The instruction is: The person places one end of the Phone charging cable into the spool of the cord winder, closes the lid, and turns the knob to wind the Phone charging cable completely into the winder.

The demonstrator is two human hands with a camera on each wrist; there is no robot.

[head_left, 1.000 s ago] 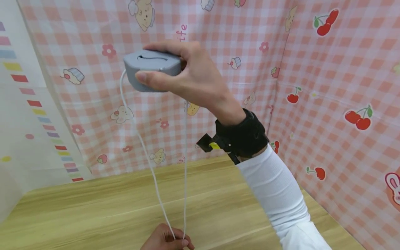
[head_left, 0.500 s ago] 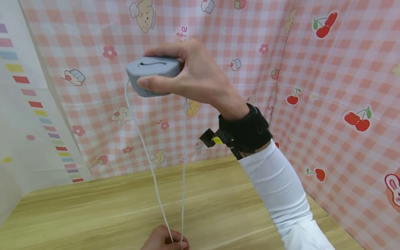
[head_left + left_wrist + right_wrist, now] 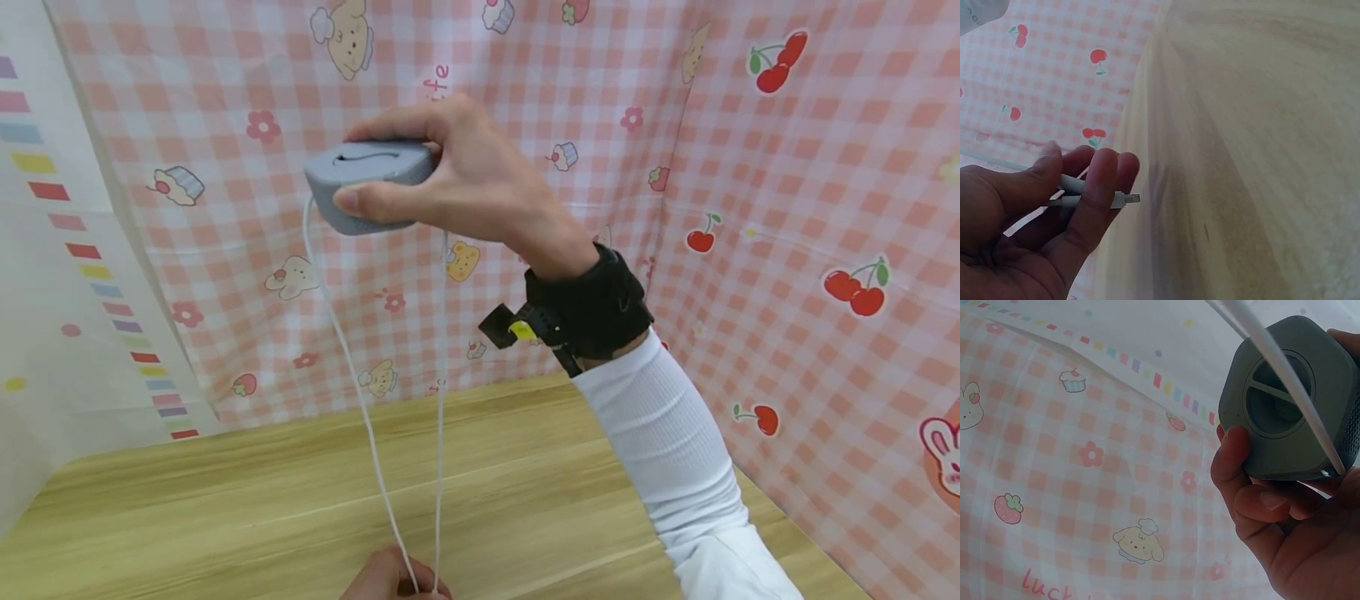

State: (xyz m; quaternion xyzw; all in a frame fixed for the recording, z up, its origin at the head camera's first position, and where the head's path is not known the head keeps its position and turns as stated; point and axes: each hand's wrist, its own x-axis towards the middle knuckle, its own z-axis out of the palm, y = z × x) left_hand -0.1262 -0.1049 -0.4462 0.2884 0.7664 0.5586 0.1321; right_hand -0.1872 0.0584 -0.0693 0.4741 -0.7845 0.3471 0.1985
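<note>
My right hand [image 3: 450,187] holds a grey rounded box [image 3: 367,185] up in the air, thumb along its front and fingers over its top; the right wrist view shows the box's underside [image 3: 1288,403] with a round recess. Two strands of white cable [image 3: 360,392] hang from the box down to my left hand [image 3: 393,577] at the bottom edge of the head view. In the left wrist view my left hand [image 3: 1054,212] pinches the two cable ends [image 3: 1094,194], one with a small metal plug tip, just above the wooden table [image 3: 1260,156].
The wooden table [image 3: 262,500] is ringed by a pink checked cloth backdrop [image 3: 787,208] with cherries and cartoon prints at the back and right, and a white sheet with coloured stripes [image 3: 45,250] at the left. A black wrist strap [image 3: 588,308] sits on my right arm.
My right hand with the grey box has sunk slightly and shifted a little right. My left hand has slid lower, toward the bottom edge of the head view, still pinching the cable.
</note>
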